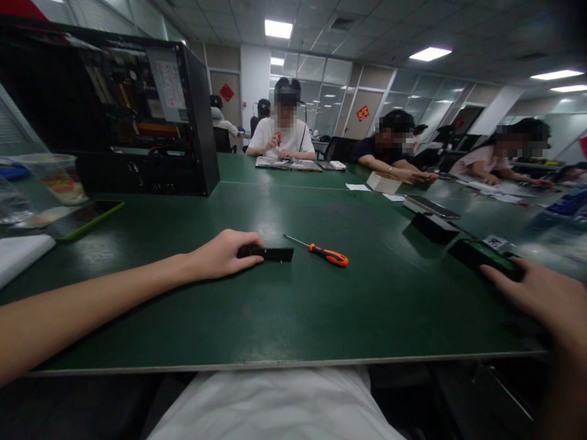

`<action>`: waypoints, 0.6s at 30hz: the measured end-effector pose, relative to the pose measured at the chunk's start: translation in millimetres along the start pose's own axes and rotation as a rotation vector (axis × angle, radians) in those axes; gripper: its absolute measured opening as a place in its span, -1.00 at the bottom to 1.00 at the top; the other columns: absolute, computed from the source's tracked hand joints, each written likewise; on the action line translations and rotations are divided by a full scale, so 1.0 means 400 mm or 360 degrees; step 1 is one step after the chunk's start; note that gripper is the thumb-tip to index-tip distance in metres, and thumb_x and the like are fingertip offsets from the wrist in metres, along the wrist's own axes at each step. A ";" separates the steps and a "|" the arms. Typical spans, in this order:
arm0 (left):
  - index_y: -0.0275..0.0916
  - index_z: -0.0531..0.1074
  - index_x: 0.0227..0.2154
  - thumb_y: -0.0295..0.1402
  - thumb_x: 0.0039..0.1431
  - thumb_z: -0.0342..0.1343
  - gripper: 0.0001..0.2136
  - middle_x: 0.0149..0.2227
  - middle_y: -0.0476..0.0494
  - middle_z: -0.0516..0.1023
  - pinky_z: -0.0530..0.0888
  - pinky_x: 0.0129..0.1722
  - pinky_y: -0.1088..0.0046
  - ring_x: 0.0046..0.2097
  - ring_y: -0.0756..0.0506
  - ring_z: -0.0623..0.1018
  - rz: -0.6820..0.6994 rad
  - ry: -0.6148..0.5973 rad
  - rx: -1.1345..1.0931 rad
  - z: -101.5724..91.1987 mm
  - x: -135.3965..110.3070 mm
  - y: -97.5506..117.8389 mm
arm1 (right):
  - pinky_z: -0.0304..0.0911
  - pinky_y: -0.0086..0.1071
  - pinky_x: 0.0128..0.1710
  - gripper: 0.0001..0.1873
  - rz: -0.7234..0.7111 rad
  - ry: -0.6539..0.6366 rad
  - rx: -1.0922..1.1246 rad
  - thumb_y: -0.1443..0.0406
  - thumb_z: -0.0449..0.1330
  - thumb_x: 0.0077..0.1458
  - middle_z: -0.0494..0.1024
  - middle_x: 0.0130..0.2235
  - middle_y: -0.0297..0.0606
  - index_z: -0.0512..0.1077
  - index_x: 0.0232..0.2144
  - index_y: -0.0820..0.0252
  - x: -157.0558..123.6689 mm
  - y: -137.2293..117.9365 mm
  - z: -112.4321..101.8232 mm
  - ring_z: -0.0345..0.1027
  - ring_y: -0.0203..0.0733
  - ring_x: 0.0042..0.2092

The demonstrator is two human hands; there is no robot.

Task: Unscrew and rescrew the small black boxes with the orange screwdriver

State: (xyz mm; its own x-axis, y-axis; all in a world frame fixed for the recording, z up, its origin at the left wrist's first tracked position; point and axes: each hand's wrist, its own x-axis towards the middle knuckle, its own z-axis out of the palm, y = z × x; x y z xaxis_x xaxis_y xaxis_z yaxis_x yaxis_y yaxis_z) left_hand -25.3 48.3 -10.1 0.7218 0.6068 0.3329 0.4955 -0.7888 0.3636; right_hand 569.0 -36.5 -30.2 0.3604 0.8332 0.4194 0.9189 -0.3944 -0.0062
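Near the middle of the green table (275, 330), a black piece (279, 254) is gripped by the left hand (224, 253), its long axis set left to right. Just beside its free right end, an orange-and-black screwdriver (328, 252) is laid aslant, much nearer the left hand, tip pointed far left and handle near right; between handle and that hand the held piece is interposed. At the right, a dark block (472, 254) is touched by the curled right hand (545, 290); whether it is firmly gripped cannot be told. Left of that block, a black box (433, 228) is seen; at the far left, a computer case (202, 122) is stood.
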 end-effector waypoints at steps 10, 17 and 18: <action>-0.27 0.54 -0.10 -0.43 0.37 0.04 -0.82 -0.15 -0.21 0.64 0.51 -0.09 0.47 -0.13 -0.08 0.62 0.0354 -0.0022 -0.0211 0.024 -0.015 0.092 | 0.32 -0.01 0.17 -0.46 -0.0787 0.0448 0.0520 0.00 0.03 0.27 0.44 0.18 0.07 0.38 0.13 0.20 -0.129 -0.310 -0.175 0.37 0.16 0.18; -0.24 0.48 0.07 -0.50 0.38 -0.02 -0.70 0.01 -0.30 0.61 0.57 0.04 0.46 0.02 -0.11 0.63 0.0683 0.0068 -0.0107 0.031 -0.028 0.114 | 0.35 -0.15 0.19 -0.42 -0.1917 -0.0278 0.0839 0.13 -0.03 0.39 0.36 0.27 0.01 0.09 0.34 0.26 -0.284 -0.671 -0.255 0.32 -0.05 0.24; -0.23 0.49 0.06 -0.50 0.37 -0.01 -0.72 -0.01 -0.29 0.63 0.58 0.01 0.48 0.00 -0.11 0.64 0.0711 0.0102 -0.0101 0.031 -0.030 0.112 | 0.38 -0.13 0.15 -0.40 -0.1959 -0.0341 0.0850 0.14 -0.05 0.40 0.39 0.23 0.06 0.07 0.35 0.32 -0.301 -0.696 -0.248 0.37 -0.02 0.18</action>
State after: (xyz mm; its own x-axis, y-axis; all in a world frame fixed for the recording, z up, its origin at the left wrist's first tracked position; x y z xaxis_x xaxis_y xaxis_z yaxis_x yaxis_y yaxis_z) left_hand -5.9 4.5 -8.5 0.8258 0.2145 0.5216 0.1101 -0.9684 0.2239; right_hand 253.8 -65.3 11.2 -0.7594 0.5961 0.2607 0.5924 0.7992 -0.1017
